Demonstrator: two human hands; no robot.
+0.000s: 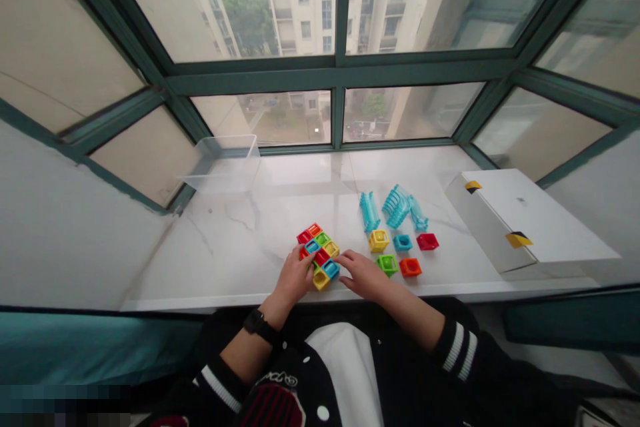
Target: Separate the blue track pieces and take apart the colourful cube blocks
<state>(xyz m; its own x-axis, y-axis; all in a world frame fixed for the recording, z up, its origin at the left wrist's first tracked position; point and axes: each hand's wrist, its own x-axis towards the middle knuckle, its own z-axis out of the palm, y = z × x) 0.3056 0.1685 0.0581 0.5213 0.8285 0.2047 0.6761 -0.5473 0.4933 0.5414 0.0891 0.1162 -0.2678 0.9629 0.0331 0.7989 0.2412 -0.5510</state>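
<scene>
A joined cluster of colourful square blocks (319, 248) lies on the white marble sill (240, 247) near its front edge. My left hand (295, 277) rests against the cluster's left front side, fingers on a red and a yellow block. My right hand (364, 273) touches the cluster's right front corner at a blue block. Loose square blocks lie to the right: yellow (379, 240), blue (403, 242), red (427, 241), green (388, 264) and orange (411, 267). Behind them lie several light-blue ribbed curved pieces (395, 207).
A clear plastic bin (223, 163) stands at the sill's back left. A white cardboard box (525, 223) with yellow tape lies at the right. Green-framed windows surround the sill. My dark jacket sleeves and a black wristwatch (259, 324) show below.
</scene>
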